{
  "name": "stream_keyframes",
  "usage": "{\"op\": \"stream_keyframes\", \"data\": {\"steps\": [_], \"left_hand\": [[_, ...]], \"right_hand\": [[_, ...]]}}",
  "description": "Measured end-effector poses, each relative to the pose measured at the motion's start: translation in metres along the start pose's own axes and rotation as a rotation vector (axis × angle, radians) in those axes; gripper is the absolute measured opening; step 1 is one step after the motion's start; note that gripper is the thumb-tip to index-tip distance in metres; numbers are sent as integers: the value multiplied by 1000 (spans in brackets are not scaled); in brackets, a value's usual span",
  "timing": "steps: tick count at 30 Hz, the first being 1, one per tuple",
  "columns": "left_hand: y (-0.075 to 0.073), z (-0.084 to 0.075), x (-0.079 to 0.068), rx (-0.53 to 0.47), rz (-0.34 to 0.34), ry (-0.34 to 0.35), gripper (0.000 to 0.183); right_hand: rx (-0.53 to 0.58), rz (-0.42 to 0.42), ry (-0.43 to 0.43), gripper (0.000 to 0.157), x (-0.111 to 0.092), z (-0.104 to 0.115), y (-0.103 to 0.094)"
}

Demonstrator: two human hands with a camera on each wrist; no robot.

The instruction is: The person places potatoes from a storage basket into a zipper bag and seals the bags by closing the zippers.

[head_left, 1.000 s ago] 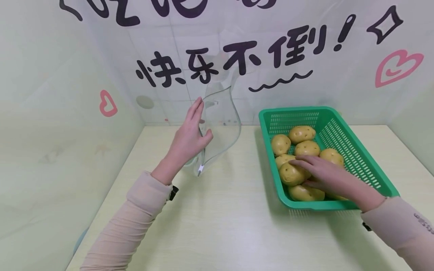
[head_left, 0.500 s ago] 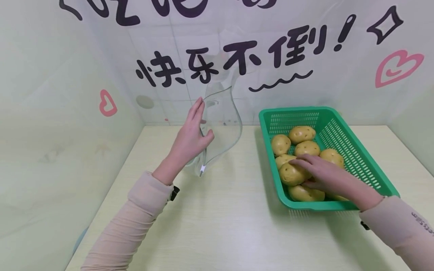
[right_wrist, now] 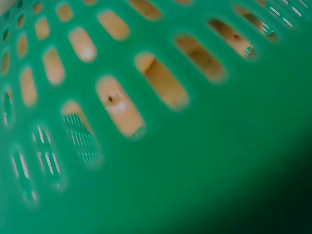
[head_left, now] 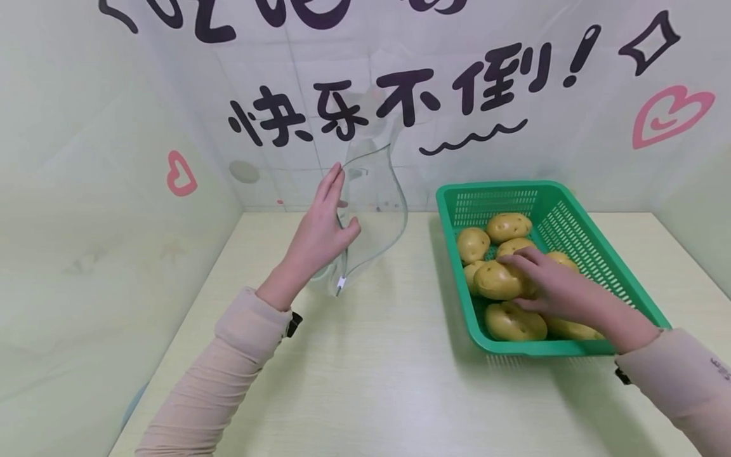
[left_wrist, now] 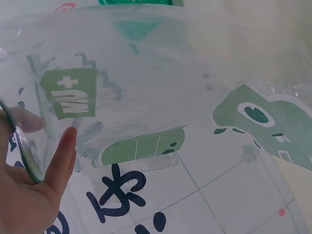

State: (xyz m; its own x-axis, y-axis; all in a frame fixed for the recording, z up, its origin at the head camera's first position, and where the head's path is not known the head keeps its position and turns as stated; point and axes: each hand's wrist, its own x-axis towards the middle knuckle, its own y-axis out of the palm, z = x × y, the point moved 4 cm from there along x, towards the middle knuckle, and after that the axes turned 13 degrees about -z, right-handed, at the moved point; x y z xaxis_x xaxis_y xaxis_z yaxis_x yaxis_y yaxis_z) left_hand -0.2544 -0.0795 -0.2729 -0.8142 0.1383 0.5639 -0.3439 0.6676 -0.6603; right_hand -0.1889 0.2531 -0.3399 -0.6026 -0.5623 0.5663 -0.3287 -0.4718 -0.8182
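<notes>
My left hand (head_left: 321, 231) holds a clear slider zip bag (head_left: 374, 209) at the left side of its gaping mouth, thumb apart from the fingers. The white slider (head_left: 341, 282) hangs at the mouth's lower corner. Green cartoon prints (left_wrist: 144, 146) show on the bag in the left wrist view. At the right, my right hand (head_left: 562, 289) grips a yellow potato (head_left: 499, 280) above other potatoes (head_left: 516, 321) in a green plastic basket (head_left: 476, 339). The right wrist view has only the basket's slotted wall (right_wrist: 195, 156) with potatoes behind it, the hand hidden.
A pale wooden table (head_left: 371, 381) bears the basket and reaches back to a white wall sheet (head_left: 320, 57) with black lettering and pink hearts. Pale sheets also close in the left and right sides. The basket's raised rim (head_left: 497, 185) surrounds the potatoes.
My right hand has raised the gripped potato a little and shifted slightly right, uncovering more of the potatoes beneath. My left hand and the bag have stayed almost still.
</notes>
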Motion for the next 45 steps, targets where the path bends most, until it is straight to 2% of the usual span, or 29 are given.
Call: {"op": "stream_keyframes", "data": {"steps": [7,12,17,22,36,45], "left_hand": [[1,-3,2,6,4,-6,76],[2,-3,3,1,9,-8,76],[2,-4,3,-11,20,-16,76],[1,-4,3,-22,24,-24,77],[3,-3,3,-30,40,-32,77],[3,-4,3,-31,43,-34,78]], "right_hand": [[-25,-28,105,68,13,1,-17],[-26,-79,131,71,21,5,-29],[-31,-87,189,71,32,9,-38],[1,-125,206,70,47,16,-44],[64,-163,236,66,84,39,-44],[102,-116,342,65,104,49,-41]]}}
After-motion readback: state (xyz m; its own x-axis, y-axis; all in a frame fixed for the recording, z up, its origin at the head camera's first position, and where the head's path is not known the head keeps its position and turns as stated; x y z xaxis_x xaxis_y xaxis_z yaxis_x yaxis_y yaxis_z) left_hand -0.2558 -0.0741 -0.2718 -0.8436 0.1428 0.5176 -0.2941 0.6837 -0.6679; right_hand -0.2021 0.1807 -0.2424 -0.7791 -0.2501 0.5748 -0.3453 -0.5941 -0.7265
